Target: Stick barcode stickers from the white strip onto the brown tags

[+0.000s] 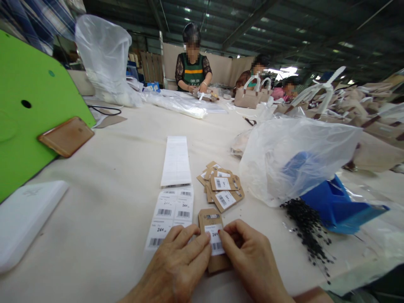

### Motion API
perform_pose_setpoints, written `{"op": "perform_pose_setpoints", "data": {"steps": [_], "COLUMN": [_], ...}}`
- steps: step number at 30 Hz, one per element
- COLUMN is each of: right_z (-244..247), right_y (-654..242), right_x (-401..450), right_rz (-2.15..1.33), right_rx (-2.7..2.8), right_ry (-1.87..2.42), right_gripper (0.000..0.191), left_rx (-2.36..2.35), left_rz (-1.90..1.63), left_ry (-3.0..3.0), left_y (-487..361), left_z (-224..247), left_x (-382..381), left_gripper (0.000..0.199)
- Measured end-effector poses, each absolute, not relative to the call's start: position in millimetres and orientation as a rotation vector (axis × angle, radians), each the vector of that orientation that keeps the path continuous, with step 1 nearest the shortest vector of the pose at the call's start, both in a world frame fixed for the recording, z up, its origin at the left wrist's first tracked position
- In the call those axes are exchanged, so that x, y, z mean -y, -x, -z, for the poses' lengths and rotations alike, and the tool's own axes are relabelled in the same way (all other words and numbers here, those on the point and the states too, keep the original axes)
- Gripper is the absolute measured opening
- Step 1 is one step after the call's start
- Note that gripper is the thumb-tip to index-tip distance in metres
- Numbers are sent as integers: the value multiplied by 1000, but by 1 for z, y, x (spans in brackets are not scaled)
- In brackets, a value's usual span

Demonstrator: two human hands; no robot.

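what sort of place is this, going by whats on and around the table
Probably a bag factory or packing workshop: beige handbags crowd the table, an aproned worker is busy across it, and brown tags lie beside sheets of barcode stickers.

Head-worn view, looking forward and down

Labels [170, 214] lie left of the tag stack [213, 247] — tag pile [222, 185] behind.

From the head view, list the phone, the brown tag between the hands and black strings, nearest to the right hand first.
1. Brown tag: touching the right hand.
2. Black strings: right of that hand.
3. Phone: far left.
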State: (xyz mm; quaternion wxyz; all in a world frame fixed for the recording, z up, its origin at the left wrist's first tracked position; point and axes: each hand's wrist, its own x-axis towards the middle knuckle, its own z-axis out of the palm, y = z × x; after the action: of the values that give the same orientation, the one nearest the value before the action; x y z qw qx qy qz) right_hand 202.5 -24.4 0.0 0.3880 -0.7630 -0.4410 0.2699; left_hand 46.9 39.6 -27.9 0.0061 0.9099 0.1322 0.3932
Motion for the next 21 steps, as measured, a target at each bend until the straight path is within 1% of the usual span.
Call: {"op": "perform_pose_setpoints", "data": {"steps": [8,10,13,14,15,17,20,21], "right_z": [-6,-7,-2,0,3,9,17,20], "right_y": [-198,-199,-205,-207,-209,-209,-206,-205], "right_x": [23,23,26,28,30,33,38,39], "right_rz": [-499,-390,-109,1,102,258,316,320], "right_rx": [1305,1330,1378,1426,1497,1668,1926,1946], "right_ry": [2197,2254,2288,2230,2127,1850,1557,1524], "right_gripper": [12,9,20,22,20,10,29,31], "left_rx": [-394,-385,-365,-362,-363,-365,-370,-371], "left_rz": [-1236,-1229,-1200,-1180,-1163,-1141,-1132,-1131], "left_ry": [-2828,-2828,-2838,-2842,-2840,-2822,-2780,-2770], "left_y": [-47,-47,-46,-45,-45,-44,-44,-44], "left_z": [28,28,27,27,27,27,28,28], "left_x": [-39,-39,-40,-39,-39,-38,-37,-37], "left_gripper": [40,40,37,35,34,33,33,32]}}
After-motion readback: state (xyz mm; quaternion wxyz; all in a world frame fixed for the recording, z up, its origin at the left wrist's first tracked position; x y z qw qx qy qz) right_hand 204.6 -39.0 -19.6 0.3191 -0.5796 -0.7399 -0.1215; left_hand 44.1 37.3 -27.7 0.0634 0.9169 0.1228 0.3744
